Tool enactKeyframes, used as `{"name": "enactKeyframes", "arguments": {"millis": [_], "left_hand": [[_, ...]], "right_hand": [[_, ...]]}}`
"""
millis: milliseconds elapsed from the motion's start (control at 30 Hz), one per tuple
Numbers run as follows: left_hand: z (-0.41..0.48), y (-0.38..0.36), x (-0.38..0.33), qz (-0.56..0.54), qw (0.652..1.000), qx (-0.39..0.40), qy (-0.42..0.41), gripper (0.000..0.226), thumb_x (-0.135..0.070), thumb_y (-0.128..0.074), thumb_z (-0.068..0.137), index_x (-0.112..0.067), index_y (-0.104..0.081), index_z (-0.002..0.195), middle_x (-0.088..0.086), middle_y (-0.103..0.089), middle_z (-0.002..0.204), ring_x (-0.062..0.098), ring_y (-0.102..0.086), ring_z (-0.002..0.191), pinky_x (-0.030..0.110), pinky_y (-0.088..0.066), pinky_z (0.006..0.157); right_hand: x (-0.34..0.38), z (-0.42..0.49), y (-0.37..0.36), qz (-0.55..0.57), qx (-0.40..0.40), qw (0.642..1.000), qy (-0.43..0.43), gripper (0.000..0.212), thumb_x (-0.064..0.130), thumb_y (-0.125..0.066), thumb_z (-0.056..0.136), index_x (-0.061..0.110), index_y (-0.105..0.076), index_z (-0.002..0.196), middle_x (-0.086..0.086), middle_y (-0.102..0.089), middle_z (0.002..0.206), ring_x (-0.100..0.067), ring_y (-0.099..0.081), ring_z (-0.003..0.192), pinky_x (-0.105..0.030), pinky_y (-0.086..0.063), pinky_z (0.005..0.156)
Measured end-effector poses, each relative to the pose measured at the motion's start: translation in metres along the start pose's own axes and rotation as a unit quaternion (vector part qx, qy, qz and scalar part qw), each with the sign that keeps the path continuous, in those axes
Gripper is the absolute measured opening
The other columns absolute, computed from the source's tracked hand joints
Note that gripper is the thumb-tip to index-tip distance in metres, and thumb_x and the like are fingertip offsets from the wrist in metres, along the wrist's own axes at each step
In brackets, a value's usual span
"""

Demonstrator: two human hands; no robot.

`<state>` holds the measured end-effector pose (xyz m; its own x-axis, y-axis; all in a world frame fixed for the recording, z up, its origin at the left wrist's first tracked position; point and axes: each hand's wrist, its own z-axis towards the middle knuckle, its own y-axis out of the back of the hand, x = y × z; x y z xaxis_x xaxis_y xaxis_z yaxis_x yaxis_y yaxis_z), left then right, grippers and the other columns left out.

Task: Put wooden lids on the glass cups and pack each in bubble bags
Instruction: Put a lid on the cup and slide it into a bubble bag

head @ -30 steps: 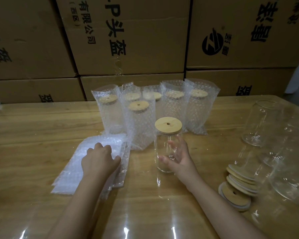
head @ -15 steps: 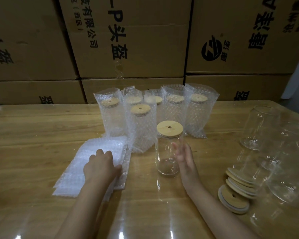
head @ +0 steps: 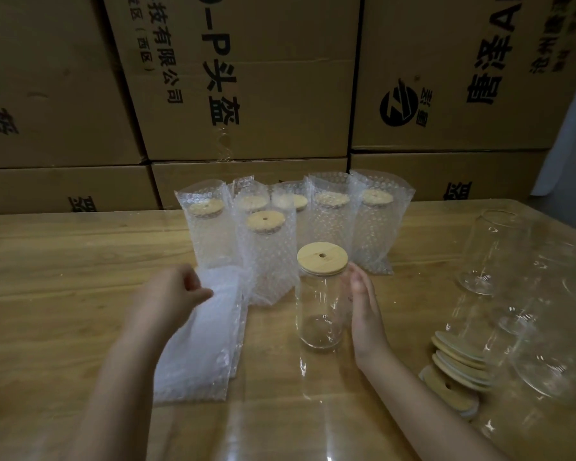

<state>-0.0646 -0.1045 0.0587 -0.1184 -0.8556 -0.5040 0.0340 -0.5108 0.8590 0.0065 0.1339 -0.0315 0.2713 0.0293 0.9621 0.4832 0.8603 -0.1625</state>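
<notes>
Head view: left of the glass cup (head: 320, 314), the left hand (head: 170, 294) is pinching the upper edge of a bubble bag (head: 207, 331). The glass cup is standing upright, wearing its wooden lid (head: 322, 258). Just right of it, the right hand (head: 363, 311) is lying straight-fingered, gripping nothing.

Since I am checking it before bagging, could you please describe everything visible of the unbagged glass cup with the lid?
The glass cup is a tall, clear cylinder, apparently empty, standing upright on the wooden table just in front of the bagged cups. A round wooden lid with a small hole sits flat on its mouth. The right hand, fingers straight, lies along its right side, touching or nearly so.
</notes>
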Motion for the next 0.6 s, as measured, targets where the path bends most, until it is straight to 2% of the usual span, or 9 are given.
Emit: {"name": "enactKeyframes", "arguments": {"millis": [67, 133, 167, 233, 300, 367, 433, 533, 600], "left_hand": [[-0.012, 0.020, -0.011, 0.148, 0.979, -0.137, -0.030, 0.021, -0.029, -0.062, 0.091, -0.020, -0.049, 0.078, -0.002, -0.053, 0.067, 0.019, -0.049, 0.060, 0.029, -0.040, 0.052], [-0.026, 0.038, -0.024, 0.171, 0.953, -0.234, -0.093, 0.014, -0.026, -0.061, 0.092, -0.019, -0.052, 0.082, -0.001, -0.056, 0.066, 0.022, -0.050, 0.058, 0.028, -0.037, 0.048], [-0.031, 0.044, -0.029, 0.151, 0.946, -0.251, -0.137, 0.006, -0.022, -0.060, 0.092, -0.019, -0.057, 0.089, 0.001, -0.063, 0.072, 0.025, -0.054, 0.062, 0.029, -0.037, 0.049], [-0.037, 0.054, -0.037, 0.101, 0.938, -0.239, -0.228, 0.019, -0.017, -0.058, 0.092, -0.018, -0.063, 0.110, 0.003, -0.069, 0.093, 0.025, -0.061, 0.079, 0.030, -0.040, 0.058], [-0.043, 0.059, -0.044, 0.034, 0.923, -0.207, -0.323, 0.026, -0.015, -0.055, 0.091, -0.015, -0.066, 0.114, -0.003, -0.066, 0.096, 0.016, -0.059, 0.082, 0.027, -0.041, 0.065], [-0.046, 0.058, -0.049, -0.023, 0.903, -0.209, -0.374, 0.019, -0.017, -0.054, 0.095, -0.015, -0.068, 0.108, -0.008, -0.061, 0.089, 0.003, -0.055, 0.077, 0.020, -0.038, 0.066], [-0.043, 0.052, -0.051, -0.054, 0.893, -0.250, -0.372, 0.020, -0.020, -0.051, 0.095, -0.013, -0.068, 0.104, -0.009, -0.056, 0.080, 0.003, -0.052, 0.072, 0.020, -0.037, 0.062], [-0.031, 0.043, -0.053, -0.047, 0.898, -0.286, -0.332, 0.024, -0.024, -0.049, 0.096, -0.011, -0.068, 0.104, -0.004, -0.057, 0.077, 0.019, -0.057, 0.068, 0.038, -0.048, 0.058], [-0.025, 0.038, -0.052, -0.061, 0.906, -0.282, -0.309, 0.019, -0.025, -0.054, 0.098, -0.015, -0.068, 0.105, -0.007, -0.059, 0.073, 0.024, -0.062, 0.070, 0.043, -0.051, 0.059]], "right_hand": [[0.013, 0.006, -0.001, 0.001, -0.024, 0.999, 0.024, 0.051, 0.062, -0.034, 0.084, 0.038, -0.048, 0.126, 0.012, -0.055, 0.130, -0.003, -0.049, 0.123, -0.016, -0.039, 0.094], [0.032, 0.010, -0.004, 0.005, -0.038, 0.998, 0.054, 0.056, 0.067, -0.036, 0.082, 0.038, -0.047, 0.127, 0.014, -0.055, 0.130, 0.001, -0.049, 0.121, -0.015, -0.039, 0.094], [0.041, 0.012, -0.005, 0.004, -0.035, 0.997, 0.073, 0.055, 0.068, -0.039, 0.080, 0.039, -0.048, 0.126, 0.018, -0.055, 0.128, 0.008, -0.050, 0.118, -0.009, -0.040, 0.090], [0.060, 0.015, -0.008, -0.017, -0.005, 0.994, 0.111, 0.044, 0.060, -0.049, 0.083, 0.040, -0.050, 0.123, 0.022, -0.058, 0.122, 0.014, -0.051, 0.111, -0.002, -0.041, 0.083], [0.073, 0.018, -0.010, -0.050, 0.050, 0.988, 0.139, 0.034, 0.042, -0.055, 0.091, 0.036, -0.051, 0.124, 0.018, -0.061, 0.121, 0.009, -0.053, 0.114, -0.011, -0.043, 0.091], [0.082, 0.019, -0.011, -0.087, 0.118, 0.979, 0.143, 0.034, 0.031, -0.057, 0.094, 0.035, -0.050, 0.127, 0.019, -0.061, 0.123, 0.005, -0.052, 0.119, -0.024, -0.044, 0.098], [0.092, 0.017, -0.009, -0.119, 0.194, 0.964, 0.134, 0.041, 0.042, -0.056, 0.090, 0.039, -0.046, 0.130, 0.022, -0.062, 0.123, 0.004, -0.053, 0.118, -0.027, -0.043, 0.096], [0.105, 0.017, -0.003, -0.161, 0.272, 0.941, 0.122, 0.052, 0.055, -0.049, 0.084, 0.042, -0.043, 0.133, 0.025, -0.062, 0.122, 0.006, -0.052, 0.119, -0.027, -0.040, 0.095], [0.114, 0.016, 0.003, -0.166, 0.298, 0.933, 0.115, 0.059, 0.063, -0.050, 0.080, 0.043, -0.041, 0.136, 0.026, -0.061, 0.122, 0.007, -0.052, 0.118, -0.024, -0.044, 0.092]]}}
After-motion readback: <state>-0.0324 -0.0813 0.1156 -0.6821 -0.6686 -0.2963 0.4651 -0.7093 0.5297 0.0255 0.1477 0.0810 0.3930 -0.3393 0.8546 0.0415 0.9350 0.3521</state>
